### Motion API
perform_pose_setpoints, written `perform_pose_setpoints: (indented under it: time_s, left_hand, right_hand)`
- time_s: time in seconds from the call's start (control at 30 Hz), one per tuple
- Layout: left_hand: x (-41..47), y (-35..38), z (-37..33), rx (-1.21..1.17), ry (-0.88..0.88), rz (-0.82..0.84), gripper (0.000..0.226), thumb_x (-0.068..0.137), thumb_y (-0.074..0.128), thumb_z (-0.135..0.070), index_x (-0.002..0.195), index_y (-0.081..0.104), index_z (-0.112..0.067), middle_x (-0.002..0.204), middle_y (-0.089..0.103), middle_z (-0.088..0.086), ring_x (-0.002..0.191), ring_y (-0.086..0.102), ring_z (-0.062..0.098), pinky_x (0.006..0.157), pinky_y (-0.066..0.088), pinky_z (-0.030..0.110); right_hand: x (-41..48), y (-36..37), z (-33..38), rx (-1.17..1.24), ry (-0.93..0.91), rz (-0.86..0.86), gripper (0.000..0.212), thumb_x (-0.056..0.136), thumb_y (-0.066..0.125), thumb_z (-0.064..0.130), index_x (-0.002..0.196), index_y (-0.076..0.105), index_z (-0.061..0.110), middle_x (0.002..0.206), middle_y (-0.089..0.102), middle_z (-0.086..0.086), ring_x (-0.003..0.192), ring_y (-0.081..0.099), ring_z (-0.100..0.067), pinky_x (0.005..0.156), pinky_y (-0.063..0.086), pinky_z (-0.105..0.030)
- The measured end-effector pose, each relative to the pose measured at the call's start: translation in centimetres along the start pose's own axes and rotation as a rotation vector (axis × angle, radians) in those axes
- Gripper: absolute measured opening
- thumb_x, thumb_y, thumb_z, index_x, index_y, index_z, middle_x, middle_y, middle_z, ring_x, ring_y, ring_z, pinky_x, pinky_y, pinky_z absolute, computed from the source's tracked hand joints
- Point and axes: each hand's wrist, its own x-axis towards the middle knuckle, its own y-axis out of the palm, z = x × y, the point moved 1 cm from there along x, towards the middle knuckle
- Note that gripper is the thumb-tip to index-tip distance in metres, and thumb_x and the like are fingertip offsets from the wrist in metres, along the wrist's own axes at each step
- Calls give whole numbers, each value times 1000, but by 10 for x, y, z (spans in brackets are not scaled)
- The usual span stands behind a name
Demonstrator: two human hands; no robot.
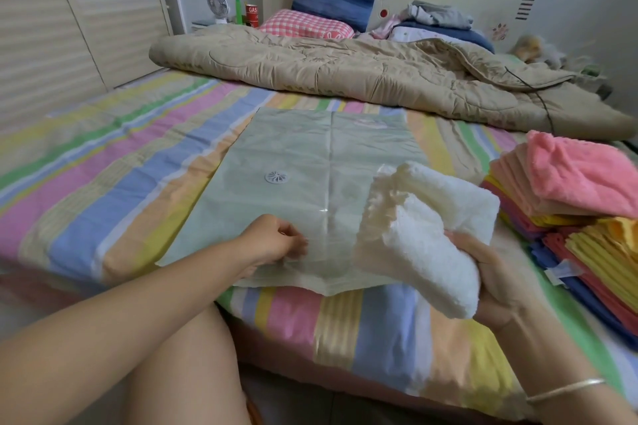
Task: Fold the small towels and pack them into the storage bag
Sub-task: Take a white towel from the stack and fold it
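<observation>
Lower centre, the left hand [272, 241] pinches the near edge of the flat translucent storage bag [297, 155], fingers blurred. Right of it, the right hand [497, 272] grips folded white towels [431, 228] over the bag's corner; whether any lie inside is unclear. The coloured towel stack [587, 217], far right, is cut off.

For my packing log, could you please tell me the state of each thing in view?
storage bag: flat on the bed, near edge pinched by left hand
white towels: folded, gripped in right hand
coloured towel stack: folded, piled
quilt: rumpled
</observation>
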Motion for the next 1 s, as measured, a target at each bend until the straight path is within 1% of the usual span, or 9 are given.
perform_pose_setpoints:
  time_s: [0.1, 0.17, 0.27, 0.33, 0.4, 0.5, 0.67, 0.83, 1.0]
  left_hand:
    - [-4, -1, -17, -127, 19, 28, 7, 88, 66, -12, 87, 72, -8, 77, 75, 1, 73, 71, 10, 74, 56, 26]
    - [-8, -2, -35, -197, 62, 9, 20, 90, 57, 1, 82, 73, -9, 72, 73, 1, 65, 69, 9, 64, 57, 20]
    - [-13, -6, -58, -261, 152, -72, 7, 86, 68, -9, 88, 74, -8, 85, 74, 4, 76, 68, 13, 68, 55, 17]
    - [-14, -10, -67, -192, 309, -145, 10, 81, 75, -20, 88, 76, -12, 91, 76, 1, 90, 70, 13, 84, 54, 24]
    - [-18, -7, -74, -34, 441, -205, 6, 81, 75, -22, 84, 78, -18, 86, 76, -6, 87, 70, 7, 85, 52, 24]
    - [-21, 6, -77, 158, 527, -244, 7, 81, 74, -23, 86, 78, -24, 87, 75, -11, 87, 69, 3, 87, 54, 28]
    - [-24, 12, -79, 198, 658, -324, 10, 83, 69, -23, 87, 77, -27, 89, 74, -17, 90, 67, -2, 86, 53, 31]
    - [-33, 4, -92, 255, 772, -376, 9, 84, 69, -26, 90, 76, -28, 96, 73, -19, 94, 67, -1, 87, 54, 32]
    - [-36, 9, -88, 455, 804, -375, 8, 83, 67, -36, 86, 74, -32, 99, 73, -20, 94, 67, 1, 80, 54, 32]
  right_hand:
    - [1, 22, -10, -137, 117, 99, 54, 39, 93, 16, 89, 77, 5, 92, 72, -19, 75, 71, -31, 58, 58, -39]
    - [15, 29, -18, -263, 178, 55, 36, 64, 79, 11, 99, 73, 1, 100, 70, -23, 85, 70, -34, 69, 58, -43]
    - [44, 32, -24, -433, 243, -126, 49, 72, 76, 19, 115, 65, 0, 110, 69, -20, 103, 65, -35, 94, 50, -50]
    - [60, 30, -22, -411, 236, -234, 41, 84, 67, 19, 118, 61, -2, 106, 70, -20, 102, 65, -34, 90, 52, -45]
    - [70, 29, -19, -327, 200, -320, 31, 92, 57, 15, 117, 60, -2, 87, 73, -14, 86, 66, -28, 74, 55, -37]
    - [75, 34, -16, -156, 103, -361, 29, 95, 53, 15, 119, 59, 1, 87, 69, -12, 79, 64, -23, 64, 51, -34]
    - [65, 43, -7, -112, 126, -172, 28, 90, 51, 15, 109, 66, 0, 95, 72, -17, 80, 70, -26, 72, 56, -35]
    - [75, 48, 14, -348, 200, -99, 32, 73, 64, 16, 100, 70, -1, 95, 71, -20, 82, 70, -30, 76, 52, -38]
    - [107, 58, 4, -779, 161, -232, 47, 82, 71, 21, 123, 59, 1, 106, 68, -12, 94, 65, -26, 79, 53, -33]
